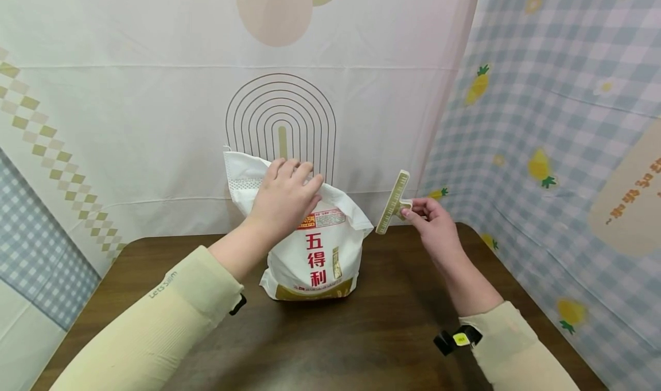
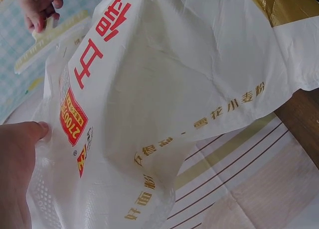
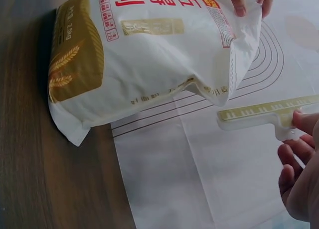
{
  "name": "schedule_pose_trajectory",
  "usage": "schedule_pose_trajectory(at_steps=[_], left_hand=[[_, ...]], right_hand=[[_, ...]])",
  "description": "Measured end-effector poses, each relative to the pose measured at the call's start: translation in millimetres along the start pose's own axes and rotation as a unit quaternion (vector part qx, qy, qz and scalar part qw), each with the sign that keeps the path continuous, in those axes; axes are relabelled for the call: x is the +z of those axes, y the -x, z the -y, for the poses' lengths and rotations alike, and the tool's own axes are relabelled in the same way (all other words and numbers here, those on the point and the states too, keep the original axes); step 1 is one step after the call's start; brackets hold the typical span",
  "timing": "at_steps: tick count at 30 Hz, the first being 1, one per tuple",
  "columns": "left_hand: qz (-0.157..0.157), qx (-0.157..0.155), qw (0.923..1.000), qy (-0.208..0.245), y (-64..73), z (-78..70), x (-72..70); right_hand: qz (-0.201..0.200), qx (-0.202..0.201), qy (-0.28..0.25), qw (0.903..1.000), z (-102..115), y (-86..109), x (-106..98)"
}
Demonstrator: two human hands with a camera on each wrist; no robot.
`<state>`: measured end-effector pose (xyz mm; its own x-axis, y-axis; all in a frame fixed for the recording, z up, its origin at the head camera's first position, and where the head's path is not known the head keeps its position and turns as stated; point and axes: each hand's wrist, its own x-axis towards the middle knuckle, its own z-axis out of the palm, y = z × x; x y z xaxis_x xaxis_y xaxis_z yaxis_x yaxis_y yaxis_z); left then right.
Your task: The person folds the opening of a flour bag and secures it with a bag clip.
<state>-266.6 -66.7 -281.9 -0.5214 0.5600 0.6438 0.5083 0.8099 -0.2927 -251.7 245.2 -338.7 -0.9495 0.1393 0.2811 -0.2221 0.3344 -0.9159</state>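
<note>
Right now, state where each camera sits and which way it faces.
Head: above, looking forward and down at flour bag, table, both sleeves, left hand, right hand.
Left wrist: beside bag, facing its printed side; thumb visible.
Right wrist: low, facing bag and sealing clip; fingers visible.
All share bag and clip.

Flour bag on table, clip to its right, curtain behind

A makeshift home-style recording booth: a dark brown wooden table enclosed by hung patterned cloth backdrops, pastel and pineapple-checked.
</note>
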Motion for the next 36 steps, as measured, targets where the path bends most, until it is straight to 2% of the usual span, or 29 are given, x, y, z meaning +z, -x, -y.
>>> schedule_pose_trajectory(at_steps=[5,8,12,18,32,36], left_hand=[[-0.002,0.000,1.0000,0.002,0.1,-0.7,0.5],[-0.004,0.000,1.0000,0.004,-0.5,-1.0,1.1],[-0.002,-0.001,1.0000,0.001,-1.1,-1.0,1.1],[0.000,-0.002,1.0000,-0.006,-0.7,-0.9,0.4],[-0.002,0.001,1.0000,-0.007,-1.8,-1.6,-0.7],[-0.001,0.001,1.0000,-0.008,-2.1,-1.7,-0.5]], right_hand=[[-0.033,-0.018,-0.022,0.9991,2,0.1,3],[-0.050,-0.034,-0.058,0.9965,2,-1.4,4],[-0.052,-0.062,-0.111,0.9905,2,-4.2,7],[-0.043,-0.072,-0.144,0.9860,2,-5.5,13],[-0.020,-0.075,-0.157,0.9845,-1,-6.8,20],[-0.010,-0.084,-0.121,0.9890,-1,-8.0,19]])
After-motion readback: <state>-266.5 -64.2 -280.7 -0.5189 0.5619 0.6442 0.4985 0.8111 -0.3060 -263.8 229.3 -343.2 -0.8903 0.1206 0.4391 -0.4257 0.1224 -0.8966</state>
